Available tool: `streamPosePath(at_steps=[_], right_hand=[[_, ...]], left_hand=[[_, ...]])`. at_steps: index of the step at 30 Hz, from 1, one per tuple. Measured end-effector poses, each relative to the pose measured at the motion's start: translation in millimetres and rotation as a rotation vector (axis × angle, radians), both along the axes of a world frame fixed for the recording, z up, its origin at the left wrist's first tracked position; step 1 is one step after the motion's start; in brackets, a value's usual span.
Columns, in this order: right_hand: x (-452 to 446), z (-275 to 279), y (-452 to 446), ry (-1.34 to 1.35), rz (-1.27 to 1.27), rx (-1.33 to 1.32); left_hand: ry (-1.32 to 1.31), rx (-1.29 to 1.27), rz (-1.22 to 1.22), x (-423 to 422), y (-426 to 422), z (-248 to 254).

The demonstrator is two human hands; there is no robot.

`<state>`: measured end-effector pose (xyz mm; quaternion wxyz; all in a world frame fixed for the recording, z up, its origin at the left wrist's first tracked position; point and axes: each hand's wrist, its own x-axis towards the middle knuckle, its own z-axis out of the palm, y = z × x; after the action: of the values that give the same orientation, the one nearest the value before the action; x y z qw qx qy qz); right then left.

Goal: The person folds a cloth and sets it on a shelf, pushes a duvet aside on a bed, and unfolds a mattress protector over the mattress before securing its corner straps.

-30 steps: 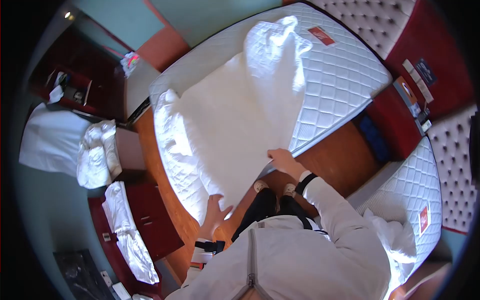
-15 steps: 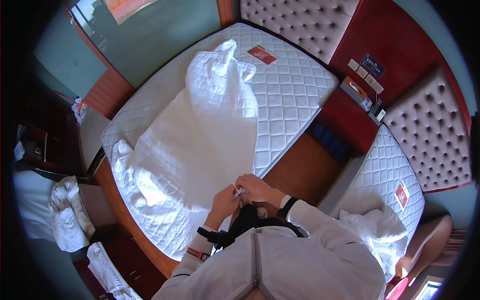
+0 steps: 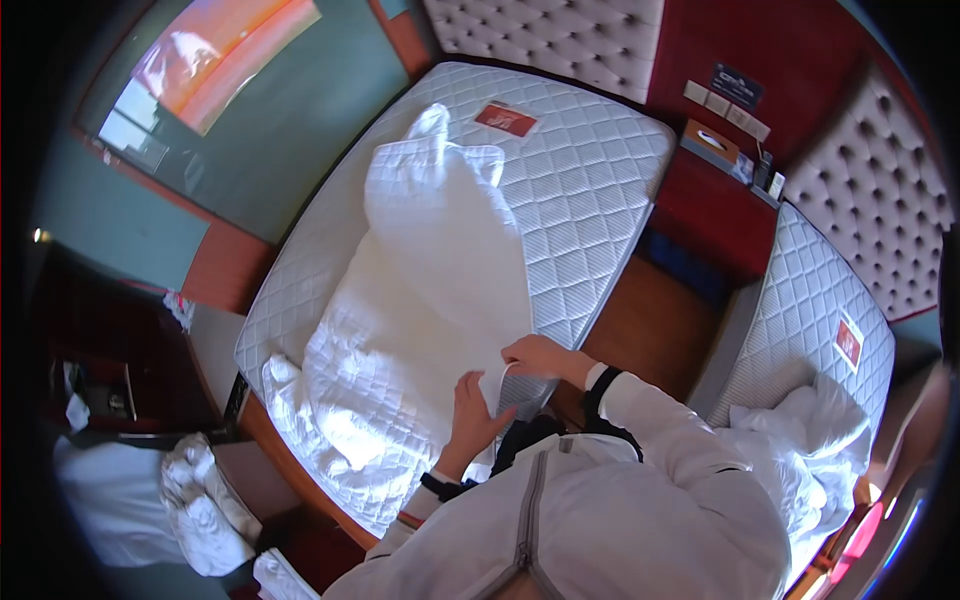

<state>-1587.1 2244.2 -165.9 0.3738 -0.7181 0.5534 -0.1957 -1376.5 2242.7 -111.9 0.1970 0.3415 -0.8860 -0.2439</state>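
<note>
From my end I see the right hand [image 3: 540, 357] with thumb and forefinger brought together, nipping the near edge of a white quilted pad [image 3: 445, 265]. The left hand [image 3: 473, 415] is just beside it, thumb and fingers spread apart, a white flap of the pad between them; I can't tell whether those fingers press on it.

The pad stretches away from both sets of fingers over a bare quilted mattress [image 3: 585, 235]. It is smooth just past the fingertips, gathered into a peak at its far end, and rumpled on the side beyond the left fingers. A red label [image 3: 505, 119] lies well ahead of the fingers, on the mattress near a tufted headboard [image 3: 560, 40].

Off past the right fingers, I make out a dark red nightstand [image 3: 715, 220] between the beds — a tissue box [image 3: 710, 143] sits on it, well apart from the hand. Farther out on that side is a second mattress [image 3: 800, 275], with crumpled white bedding [image 3: 795, 450] on the part nearer the right forearm. Well out beyond the left fingers — toward the other wall — there's a bundle of white bedding [image 3: 205, 520].
</note>
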Motion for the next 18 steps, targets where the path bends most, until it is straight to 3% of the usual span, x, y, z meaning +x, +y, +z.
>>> streamPosePath(at_steps=[1,4,7,10,12,18], right_hand=[[-7,17,1,-0.02,0.024,0.028],[-30,58,12,-0.04,-0.034,-0.06],[-86,78,17,-0.176,-0.055,-0.047],[-135,56,23,-0.307,0.001,-0.092],[-168,34,21,-0.282,0.013,-0.081],[-200,-36,-17,-0.163,-0.123,-0.29]], left_hand=[[-0.002,-0.092,-0.02,-25,-8,7],[0.063,0.055,-0.047,-88,-30,-5],[-0.075,0.232,-0.005,-140,-32,13],[-0.111,0.264,-0.085,-169,-35,-15],[-0.038,0.299,0.037,-189,-23,-18],[-0.019,0.246,0.298,-211,0,29]])
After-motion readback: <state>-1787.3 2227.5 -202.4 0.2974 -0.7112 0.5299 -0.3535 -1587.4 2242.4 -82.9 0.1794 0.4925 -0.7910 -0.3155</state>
